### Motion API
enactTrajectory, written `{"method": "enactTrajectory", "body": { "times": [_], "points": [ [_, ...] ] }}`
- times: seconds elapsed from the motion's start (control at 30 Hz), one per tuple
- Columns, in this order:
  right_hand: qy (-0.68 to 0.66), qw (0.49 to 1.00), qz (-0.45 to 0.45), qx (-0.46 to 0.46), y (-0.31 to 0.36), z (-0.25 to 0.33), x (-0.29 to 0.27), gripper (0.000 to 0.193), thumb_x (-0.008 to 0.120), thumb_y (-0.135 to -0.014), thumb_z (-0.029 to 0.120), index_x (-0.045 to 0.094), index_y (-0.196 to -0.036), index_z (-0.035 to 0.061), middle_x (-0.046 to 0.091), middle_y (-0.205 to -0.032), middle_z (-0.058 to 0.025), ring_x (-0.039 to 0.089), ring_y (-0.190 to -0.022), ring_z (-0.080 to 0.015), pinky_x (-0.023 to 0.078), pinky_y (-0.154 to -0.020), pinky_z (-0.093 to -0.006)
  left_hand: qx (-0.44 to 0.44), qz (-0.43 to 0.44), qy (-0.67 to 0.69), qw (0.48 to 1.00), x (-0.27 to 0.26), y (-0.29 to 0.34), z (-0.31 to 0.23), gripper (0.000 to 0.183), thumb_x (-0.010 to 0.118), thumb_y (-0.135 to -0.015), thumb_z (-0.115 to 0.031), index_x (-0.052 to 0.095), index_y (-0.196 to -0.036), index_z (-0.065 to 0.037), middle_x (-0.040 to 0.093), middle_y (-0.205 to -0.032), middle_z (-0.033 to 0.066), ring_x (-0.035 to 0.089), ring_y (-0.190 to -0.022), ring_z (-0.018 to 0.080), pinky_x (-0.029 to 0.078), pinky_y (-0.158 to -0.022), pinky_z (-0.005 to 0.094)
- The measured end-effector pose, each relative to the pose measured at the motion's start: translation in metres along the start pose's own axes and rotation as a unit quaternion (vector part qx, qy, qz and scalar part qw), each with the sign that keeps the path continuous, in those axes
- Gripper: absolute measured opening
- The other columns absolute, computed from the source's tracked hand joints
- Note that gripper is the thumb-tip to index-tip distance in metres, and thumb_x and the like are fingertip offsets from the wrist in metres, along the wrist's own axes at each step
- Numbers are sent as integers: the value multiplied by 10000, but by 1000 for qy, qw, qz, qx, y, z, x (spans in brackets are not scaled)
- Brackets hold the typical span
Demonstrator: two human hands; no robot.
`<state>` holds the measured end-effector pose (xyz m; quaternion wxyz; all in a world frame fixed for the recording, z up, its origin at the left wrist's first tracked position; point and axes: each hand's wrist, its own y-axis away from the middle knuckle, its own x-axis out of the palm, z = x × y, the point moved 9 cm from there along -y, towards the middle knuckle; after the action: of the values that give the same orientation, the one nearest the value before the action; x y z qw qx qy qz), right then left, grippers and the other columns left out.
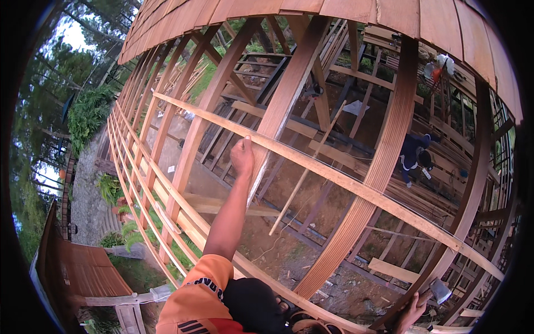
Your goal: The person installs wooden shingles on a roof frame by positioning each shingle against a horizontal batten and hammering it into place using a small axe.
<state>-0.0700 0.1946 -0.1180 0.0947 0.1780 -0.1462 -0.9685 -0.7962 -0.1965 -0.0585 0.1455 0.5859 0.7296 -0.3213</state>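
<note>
Steadying the long strip across the beams with the left hand, gripping a hammer with the right hand, probably working best by pressing flat.

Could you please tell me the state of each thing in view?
Wooden shingles: laid, overlapping.
Rafters: sloping, uncovered beyond the shingles.
Long batten: lying across the rafters.
Left hand: curled, at the batten's lower edge.
Hatchet-like tool: metal head exposed.
Right hand: apparently closed around the tool.
Co-worker: bent over, below.
</note>
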Motion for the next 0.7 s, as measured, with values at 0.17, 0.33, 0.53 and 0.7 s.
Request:
{"method": "enactTrajectory", "body": {
  "times": [0.17,0.33,0.53,0.7],
  "points": [
    [43,998,13,-40,4,22,5,234,687,-944,195,635,-883,-25,572,-668,-25,481,-548,-101,356,-450,-261,-3,-9,-14,1000,-1,0,3,458,562,-976,-399,709,-931,33,634,-730,237,620,-692,331,462,-702,455],
    [3,1000,4,-14,6,18,1,215,674,-954,180,623,-935,-28,565,-686,-27,472,-547,-100,354,-463,-251,-7,-17,-22,1000,-1,-4,6,490,572,-973,-428,706,-906,39,626,-716,238,590,-664,327,455,-690,455],
    [27,999,-5,21,10,27,7,228,688,-948,186,615,-925,-29,597,-735,-56,509,-589,-119,389,-484,-261,17,-36,-30,999,1,-5,2,492,597,-963,-428,718,-905,46,648,-729,222,590,-667,316,461,-705,443],
    [47,998,48,7,4,26,7,221,679,-954,185,610,-1014,-16,629,-763,-71,531,-590,-114,408,-484,-252,-76,29,46,996,5,-7,31,421,598,-984,-350,721,-960,52,675,-769,102,578,-755,153,466,-730,359]
  ]
}}
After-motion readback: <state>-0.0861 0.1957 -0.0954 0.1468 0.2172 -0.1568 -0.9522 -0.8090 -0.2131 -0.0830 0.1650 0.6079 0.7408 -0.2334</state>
